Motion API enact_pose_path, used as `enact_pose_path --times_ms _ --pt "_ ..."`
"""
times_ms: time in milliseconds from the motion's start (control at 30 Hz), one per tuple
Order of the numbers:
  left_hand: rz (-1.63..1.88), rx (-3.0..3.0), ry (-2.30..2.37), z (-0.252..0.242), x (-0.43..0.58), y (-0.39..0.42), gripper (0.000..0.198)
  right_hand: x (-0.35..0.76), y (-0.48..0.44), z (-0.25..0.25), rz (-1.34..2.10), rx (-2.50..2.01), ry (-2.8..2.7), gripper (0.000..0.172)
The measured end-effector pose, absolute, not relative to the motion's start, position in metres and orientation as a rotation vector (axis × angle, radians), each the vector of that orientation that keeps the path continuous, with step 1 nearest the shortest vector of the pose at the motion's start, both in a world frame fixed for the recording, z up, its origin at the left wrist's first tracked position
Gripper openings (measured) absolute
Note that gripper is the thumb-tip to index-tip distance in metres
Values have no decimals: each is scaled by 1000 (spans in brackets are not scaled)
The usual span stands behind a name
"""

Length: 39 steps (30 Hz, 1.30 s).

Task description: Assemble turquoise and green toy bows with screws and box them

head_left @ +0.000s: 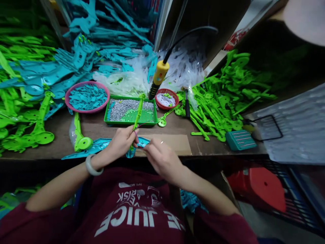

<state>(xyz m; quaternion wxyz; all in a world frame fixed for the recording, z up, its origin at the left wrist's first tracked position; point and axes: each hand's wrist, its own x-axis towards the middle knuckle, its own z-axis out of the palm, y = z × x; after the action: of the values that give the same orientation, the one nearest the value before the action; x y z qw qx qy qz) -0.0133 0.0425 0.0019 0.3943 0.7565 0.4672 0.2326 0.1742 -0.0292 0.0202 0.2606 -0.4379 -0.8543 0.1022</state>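
My left hand [123, 140] is closed around a long, narrow lime-green plastic piece [139, 110], which stands nearly upright out of the grip. A thin purple cord or band [136, 133] shows by its fingers. Close beside it, my right hand [162, 157] is closed in a pinch; what its fingertips hold is hidden. A teal plastic piece [101, 145] lies under and between the hands along the table's front edge. Left of it rests a lime-green part with a round end [83, 143].
Behind the hands are a green tray [105, 119] of small metal pieces, a pink basket [108, 101] of teal parts and a small red basket [175, 105]. A yellow-and-black power screwdriver [159, 74] hangs above the tray. Lime-green parts [218, 108] pile up right; a teal box [240, 140] sits nearby.
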Motion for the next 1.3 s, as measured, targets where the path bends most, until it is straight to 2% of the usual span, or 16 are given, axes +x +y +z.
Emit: enact_pose_path --times_ms 133,200,267,433,500,733,933,1067,1133,1200,1300 --pt "706 1849 1094 8 -14 35 39 177 -37 -2 422 -1139 -1975 18" --pt "674 1901 1080 11 -13 29 36 185 -30 7 356 -1119 -1777 34" --pt "655 1931 1050 15 -11 25 35 193 -20 25 319 -1075 -1852 49" --pt "584 1838 985 30 -9 16 32 206 3 63 452 -881 -2259 18" --pt "516 1724 941 34 -10 11 30 209 9 67 360 -883 -2310 17" --pt "451 1515 763 39 -12 0 26 209 20 65 -183 -967 -2463 31" --pt "419 1593 820 42 -15 -4 28 205 17 65 -365 -860 -2505 33" --pt "379 1496 812 43 -14 -3 38 206 15 60 -317 -787 -2484 26" --pt "372 1532 811 44 -13 1 36 204 15 56 -225 -830 -2428 23" --pt "389 1613 806 43 -10 6 32 201 14 53 -3 -905 -2329 20" --pt "396 1678 821 39 -5 11 36 195 11 50 504 -1031 -2063 14"
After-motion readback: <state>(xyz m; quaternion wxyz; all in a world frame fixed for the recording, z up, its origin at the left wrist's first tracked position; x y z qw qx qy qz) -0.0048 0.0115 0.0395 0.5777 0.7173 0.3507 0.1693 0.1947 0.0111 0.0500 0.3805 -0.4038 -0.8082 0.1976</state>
